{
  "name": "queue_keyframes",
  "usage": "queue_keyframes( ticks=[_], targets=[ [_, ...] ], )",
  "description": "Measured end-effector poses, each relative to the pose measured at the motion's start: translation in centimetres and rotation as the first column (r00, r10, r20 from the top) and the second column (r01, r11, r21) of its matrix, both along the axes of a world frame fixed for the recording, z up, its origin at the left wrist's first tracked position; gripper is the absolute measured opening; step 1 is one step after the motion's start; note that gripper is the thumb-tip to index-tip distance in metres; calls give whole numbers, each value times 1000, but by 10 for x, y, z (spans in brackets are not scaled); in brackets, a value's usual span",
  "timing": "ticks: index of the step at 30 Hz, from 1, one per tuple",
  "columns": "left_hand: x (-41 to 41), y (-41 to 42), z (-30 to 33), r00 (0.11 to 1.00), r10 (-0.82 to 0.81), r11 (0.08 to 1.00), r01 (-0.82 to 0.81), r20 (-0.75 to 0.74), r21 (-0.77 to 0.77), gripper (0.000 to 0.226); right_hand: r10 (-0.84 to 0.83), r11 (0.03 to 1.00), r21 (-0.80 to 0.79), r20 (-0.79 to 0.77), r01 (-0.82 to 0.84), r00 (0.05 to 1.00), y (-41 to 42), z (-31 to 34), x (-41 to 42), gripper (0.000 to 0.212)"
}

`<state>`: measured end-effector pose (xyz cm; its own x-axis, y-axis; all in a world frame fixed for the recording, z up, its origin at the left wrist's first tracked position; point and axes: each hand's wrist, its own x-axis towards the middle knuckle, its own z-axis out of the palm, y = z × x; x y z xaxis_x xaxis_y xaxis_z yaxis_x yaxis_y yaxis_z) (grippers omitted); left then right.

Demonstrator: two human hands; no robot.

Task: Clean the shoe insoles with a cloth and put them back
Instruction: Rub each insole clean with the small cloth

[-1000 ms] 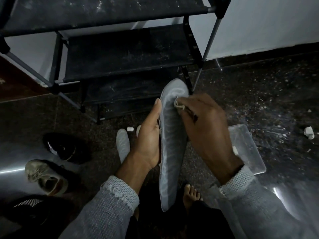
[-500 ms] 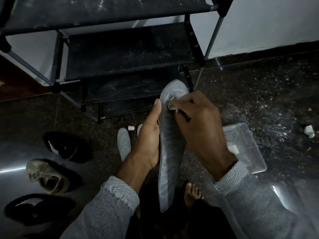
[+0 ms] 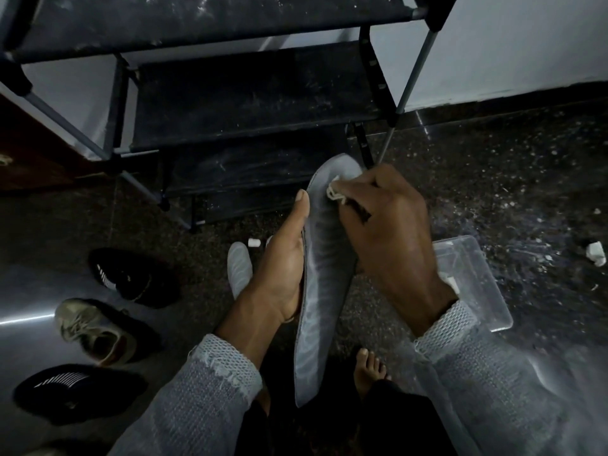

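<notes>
Grey insole (image 3: 324, 291) at frame centre, held long axis near vertical, toe end up, heel end down betw. the knees. Left hand (image 3: 279, 274) grips its left edge: thumb straight along the rim, fingers behind, not visible. Right hand (image 3: 388, 238) has fingers curled round a pale cloth (image 3: 335, 194), pinched and pressed on the insole's upper part near the toe. Both sleeves grey knit.

Second insole (image 3: 239, 268) lies on the floor just left of the left hand, partly hidden by it. Clear plastic tub (image 3: 477, 278) on the floor right of centre, behind the right wrist. Black shoe rack (image 3: 250, 93) across upper frame. Left side: black shoe (image 3: 131, 274), beige sneaker (image 3: 95, 330), another black shoe (image 3: 75, 393) lower left. Bare foot (image 3: 370, 370) bottom centre.
</notes>
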<state>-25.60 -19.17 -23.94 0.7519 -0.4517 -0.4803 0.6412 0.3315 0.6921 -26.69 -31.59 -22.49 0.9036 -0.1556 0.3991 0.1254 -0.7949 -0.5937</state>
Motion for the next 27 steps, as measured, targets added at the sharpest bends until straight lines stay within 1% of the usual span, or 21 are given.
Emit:
queue_keyframes(
  ticks=[3,6,8,11,13,17,20,22,25,27],
  targets=[
    [0,-1,0,999,-34,998,33,25,54,61,-94,996,6,-24,94,995,-11,-2,4,14],
    [-2,-5,3,998,-61,997,59,30,51,61,-141,990,18,-6,141,990,-15,-1,8,14],
    [-2,-6,4,999,-47,998,46,28,48,59,-91,996,25,23,91,996,-8,1,8,14],
    [0,-1,4,1000,-22,1000,22,0,8,56,45,999,15,45,-45,998,6,1,3,16],
    [0,2,3,999,-40,999,39,-9,-11,57,60,998,9,25,-61,998,5,0,2,15],
    [0,4,4,998,-63,996,63,10,57,60,-74,997,17,-25,74,997,-14,-2,8,16],
    [0,2,3,999,-52,995,51,14,85,62,-117,993,25,-17,117,993,-15,0,12,18],
    [0,0,3,999,-38,998,38,-5,50,59,-74,996,45,-1,73,997,-7,1,12,18],
    [2,3,3,999,-24,999,23,-34,-36,54,57,998,25,9,-57,998,7,0,6,19],
    [3,5,1,999,-33,999,32,-33,-41,54,78,997,2,3,-78,997,8,-1,4,18]
  ],
)
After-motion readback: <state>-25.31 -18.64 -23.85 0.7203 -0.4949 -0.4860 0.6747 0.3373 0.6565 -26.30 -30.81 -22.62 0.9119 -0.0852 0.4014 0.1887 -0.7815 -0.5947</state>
